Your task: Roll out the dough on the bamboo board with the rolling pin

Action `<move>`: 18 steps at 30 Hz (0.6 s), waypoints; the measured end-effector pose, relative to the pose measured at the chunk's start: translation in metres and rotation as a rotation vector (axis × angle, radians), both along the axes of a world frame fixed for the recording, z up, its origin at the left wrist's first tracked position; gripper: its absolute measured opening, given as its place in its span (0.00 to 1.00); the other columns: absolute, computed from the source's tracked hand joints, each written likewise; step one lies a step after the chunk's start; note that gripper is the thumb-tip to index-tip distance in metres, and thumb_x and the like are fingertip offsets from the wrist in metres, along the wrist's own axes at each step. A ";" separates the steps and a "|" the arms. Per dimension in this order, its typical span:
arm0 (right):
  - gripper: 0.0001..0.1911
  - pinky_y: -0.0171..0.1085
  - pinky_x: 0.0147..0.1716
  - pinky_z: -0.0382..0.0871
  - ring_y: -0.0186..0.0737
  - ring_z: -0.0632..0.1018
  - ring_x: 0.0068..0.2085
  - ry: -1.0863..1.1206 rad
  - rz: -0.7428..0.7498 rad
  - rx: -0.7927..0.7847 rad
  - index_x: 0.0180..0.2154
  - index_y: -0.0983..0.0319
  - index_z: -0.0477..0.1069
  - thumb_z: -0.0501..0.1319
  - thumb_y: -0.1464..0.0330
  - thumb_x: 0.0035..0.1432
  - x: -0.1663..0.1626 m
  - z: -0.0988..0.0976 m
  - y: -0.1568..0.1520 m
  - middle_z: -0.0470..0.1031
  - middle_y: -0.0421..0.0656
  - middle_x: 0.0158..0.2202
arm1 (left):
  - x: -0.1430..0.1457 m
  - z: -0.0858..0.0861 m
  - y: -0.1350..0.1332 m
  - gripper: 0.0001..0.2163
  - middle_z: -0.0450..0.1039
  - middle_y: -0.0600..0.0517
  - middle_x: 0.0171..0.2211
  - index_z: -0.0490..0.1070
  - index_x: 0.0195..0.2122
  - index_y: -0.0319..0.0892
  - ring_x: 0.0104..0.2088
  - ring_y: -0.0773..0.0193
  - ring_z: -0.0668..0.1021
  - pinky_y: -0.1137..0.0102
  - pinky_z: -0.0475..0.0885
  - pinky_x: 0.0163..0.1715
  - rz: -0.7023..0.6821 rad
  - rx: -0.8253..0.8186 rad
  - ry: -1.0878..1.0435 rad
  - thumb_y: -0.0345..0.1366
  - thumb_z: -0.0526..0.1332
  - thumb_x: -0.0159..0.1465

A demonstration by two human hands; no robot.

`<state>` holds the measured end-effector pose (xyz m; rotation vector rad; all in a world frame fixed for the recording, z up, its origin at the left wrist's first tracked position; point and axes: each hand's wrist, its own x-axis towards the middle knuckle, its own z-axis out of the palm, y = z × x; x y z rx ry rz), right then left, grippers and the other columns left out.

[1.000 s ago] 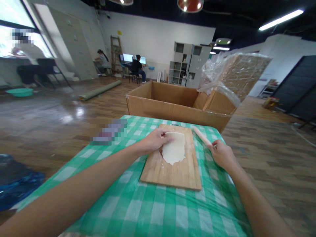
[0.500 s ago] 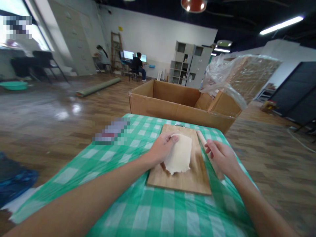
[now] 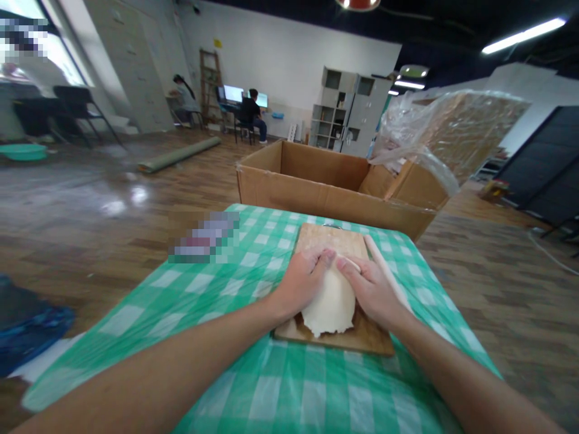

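A pale, flattened sheet of dough point(image 3: 330, 304) with a ragged near edge lies over a wooden cutting board point(image 3: 332, 237). My left hand point(image 3: 307, 274) is closed on the sheet's far left part, thumb on top. Close beside it, my right hand point(image 3: 368, 283) grips the far right part, the thumbs nearly meeting. Both hands hide the dough's far edge in places. Along the board's right side rests a wooden rolling pin point(image 3: 375, 250), partly covered by my right hand and forearm.
A green-and-white checked cloth point(image 3: 253, 374) covers the table. A blurred-out flat object point(image 3: 205, 236) lies at its left edge. Beyond the table stands a large open cardboard box point(image 3: 289, 187), with plastic wrap point(image 3: 407, 132) at its right. Several people sit farther back.
My right hand has left the rolling pin and moved left onto the dough. The dough's far edge has come nearer to me, baring more of the board behind it.
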<state>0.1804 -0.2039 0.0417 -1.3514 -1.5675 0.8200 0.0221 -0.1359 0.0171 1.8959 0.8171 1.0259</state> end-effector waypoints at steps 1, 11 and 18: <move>0.27 0.41 0.28 0.73 0.45 0.77 0.31 0.040 -0.021 -0.018 0.29 0.57 0.75 0.56 0.44 0.68 -0.001 -0.001 -0.001 0.78 0.44 0.29 | 0.000 0.000 -0.002 0.18 0.79 0.51 0.33 0.73 0.33 0.42 0.36 0.59 0.78 0.67 0.70 0.38 0.012 0.019 0.019 0.47 0.52 0.74; 0.22 0.35 0.24 0.67 0.40 0.74 0.29 0.154 -0.031 -0.041 0.30 0.57 0.71 0.59 0.48 0.68 0.007 -0.013 -0.011 0.75 0.41 0.29 | 0.004 0.003 -0.011 0.20 0.76 0.52 0.31 0.73 0.34 0.41 0.33 0.62 0.75 0.70 0.69 0.33 -0.057 -0.138 -0.042 0.49 0.52 0.73; 0.22 0.35 0.22 0.66 0.39 0.73 0.27 0.257 -0.095 -0.092 0.32 0.59 0.71 0.59 0.47 0.67 0.010 -0.021 -0.013 0.74 0.40 0.27 | 0.002 0.005 -0.011 0.15 0.72 0.55 0.25 0.76 0.32 0.40 0.27 0.67 0.72 0.73 0.67 0.27 -0.154 -0.353 -0.119 0.46 0.60 0.69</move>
